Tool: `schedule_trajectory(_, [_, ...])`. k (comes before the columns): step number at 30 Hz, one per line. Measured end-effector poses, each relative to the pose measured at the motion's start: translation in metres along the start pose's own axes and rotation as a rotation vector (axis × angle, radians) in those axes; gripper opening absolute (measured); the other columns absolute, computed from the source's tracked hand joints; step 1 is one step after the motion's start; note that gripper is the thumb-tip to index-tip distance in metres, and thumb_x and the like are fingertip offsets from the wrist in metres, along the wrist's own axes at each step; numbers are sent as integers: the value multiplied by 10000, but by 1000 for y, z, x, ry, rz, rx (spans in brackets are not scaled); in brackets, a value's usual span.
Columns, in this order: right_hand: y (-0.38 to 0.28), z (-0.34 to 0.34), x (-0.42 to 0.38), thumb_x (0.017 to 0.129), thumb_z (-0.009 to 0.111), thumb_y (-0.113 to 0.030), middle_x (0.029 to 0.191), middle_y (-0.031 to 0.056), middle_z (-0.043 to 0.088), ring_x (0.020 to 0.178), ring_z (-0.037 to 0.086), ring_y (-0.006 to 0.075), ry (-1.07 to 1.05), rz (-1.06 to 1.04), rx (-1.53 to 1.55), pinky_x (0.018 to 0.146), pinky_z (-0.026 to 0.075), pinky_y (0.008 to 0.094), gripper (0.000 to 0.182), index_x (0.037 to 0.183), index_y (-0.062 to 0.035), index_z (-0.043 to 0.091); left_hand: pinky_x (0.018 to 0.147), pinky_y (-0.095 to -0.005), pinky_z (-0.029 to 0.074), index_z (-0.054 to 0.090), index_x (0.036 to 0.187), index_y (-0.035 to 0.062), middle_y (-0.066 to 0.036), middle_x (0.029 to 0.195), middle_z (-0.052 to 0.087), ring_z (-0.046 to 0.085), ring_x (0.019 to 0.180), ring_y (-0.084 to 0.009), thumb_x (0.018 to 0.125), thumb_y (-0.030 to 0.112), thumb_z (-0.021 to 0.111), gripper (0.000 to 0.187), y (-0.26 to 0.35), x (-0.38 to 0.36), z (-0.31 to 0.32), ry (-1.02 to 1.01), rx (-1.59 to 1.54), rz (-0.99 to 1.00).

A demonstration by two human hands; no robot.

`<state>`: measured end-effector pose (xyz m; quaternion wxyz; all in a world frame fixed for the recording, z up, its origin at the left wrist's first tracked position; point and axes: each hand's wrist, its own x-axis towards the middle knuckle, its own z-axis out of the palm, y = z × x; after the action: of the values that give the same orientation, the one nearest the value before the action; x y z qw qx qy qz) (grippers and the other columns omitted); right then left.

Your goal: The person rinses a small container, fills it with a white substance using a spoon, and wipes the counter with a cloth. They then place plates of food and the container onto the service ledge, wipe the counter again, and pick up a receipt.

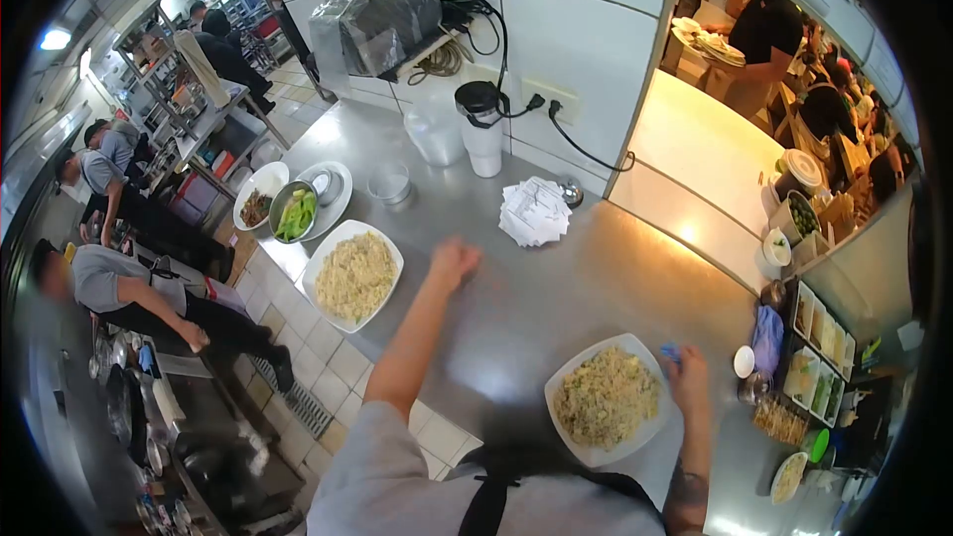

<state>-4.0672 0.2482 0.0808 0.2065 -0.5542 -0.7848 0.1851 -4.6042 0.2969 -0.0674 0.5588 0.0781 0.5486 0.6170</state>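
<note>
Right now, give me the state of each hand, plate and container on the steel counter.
left hand: closed in a loose fist, resting on the bare counter, holding nothing visible
right hand: at the near plate's rim, fingers around a small blue item
near plate: heaped with rice
far plate: heaped with rice, untouched
metal bowl: holds green vegetables
white jug: upright, black lid on
paper slips: stacked
</note>
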Motion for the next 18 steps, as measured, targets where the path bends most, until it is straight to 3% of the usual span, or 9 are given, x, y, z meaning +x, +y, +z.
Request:
schedule_trajectory(1, [-13, 16, 18, 741, 663, -21, 914, 165, 614, 818, 589, 362, 41, -144, 64, 735, 480, 416, 256, 994, -10, 634, 663, -379, 570, 421, 1210, 14, -232, 1064, 561, 636, 797, -302, 959, 290, 490, 380, 25, 17, 2, 225, -51, 79])
schedule_trajectory(2, [-22, 27, 28, 733, 663, -21, 921, 161, 615, 845, 590, 356, -47, -173, 24, 756, 480, 410, 266, 998, -15, 637, 643, -374, 571, 384, 1236, 7, -240, 1071, 553, 635, 768, -306, 952, 302, 500, 425, 47, 27, 5, 450, -106, 157])
schedule_trajectory(4, [-33, 43, 48, 719, 662, -21, 937, 153, 617, 900, 590, 343, -223, -232, -58, 798, 481, 397, 288, 1006, -25, 644, 625, -386, 570, 241, 1329, 7, -249, 1103, 543, 644, 752, -315, 938, 334, 511, 577, 88, 36, 9, 694, 7, 197])
schedule_trajectory(7, [-30, 47, 49, 758, 651, -32, 878, 164, 617, 788, 595, 288, -180, -252, -84, 727, 476, 365, 204, 960, -6, 635, 574, -406, 566, 109, 1387, 36, -265, 1144, 524, 652, 703, -332, 929, 348, 510, 684, 113, 83, -24, 788, -170, 254])
schedule_trajectory(10, [14, 61, 32, 788, 659, -89, 879, 162, 637, 811, 612, 320, -21, 176, 108, 730, 475, 382, 203, 980, -28, 634, 525, -412, 558, 52, 1413, 70, -271, 1131, 536, 650, 623, -341, 930, 349, 501, 716, 133, 85, -35, 826, -89, 277])
schedule_trajectory(12, [40, 55, 13, 841, 613, -121, 867, 176, 641, 770, 620, 264, 119, 307, 244, 709, 471, 374, 176, 970, -2, 621, 484, -414, 563, 170, 1378, 39, -259, 1068, 563, 635, 555, -341, 908, 252, 490, 607, 137, 87, -41, 805, -69, 301])
schedule_trajectory(14, [57, 48, -13, 856, 586, -93, 728, 84, 573, 695, 464, 108, 256, 305, 354, 625, 412, 303, 119, 875, 23, 569, 477, -406, 575, 275, 1346, -18, -259, 1082, 555, 638, 567, -349, 854, 100, 488, 549, 143, 76, -36, 801, -75, 340])
schedule_trajectory(16, [102, 44, -57, 848, 582, -81, 831, 124, 611, 750, 535, 156, 284, 362, 252, 686, 448, 325, 161, 962, 32, 580, 450, -392, 570, 344, 1257, -44, -270, 1018, 566, 637, 552, -341, 822, 42, 469, 461, 142, 82, -38, 813, -103, 384])
schedule_trajectory(18, [127, 26, -103, 821, 585, -61, 960, 178, 623, 868, 598, 259, 322, 416, -86, 780, 468, 373, 283, 1084, 39, 568, 427, -380, 564, 393, 1170, -67, -273, 959, 574, 636, 537, -334, 797, 4, 463, 385, 134, 88, -42, 809, -113, 422])
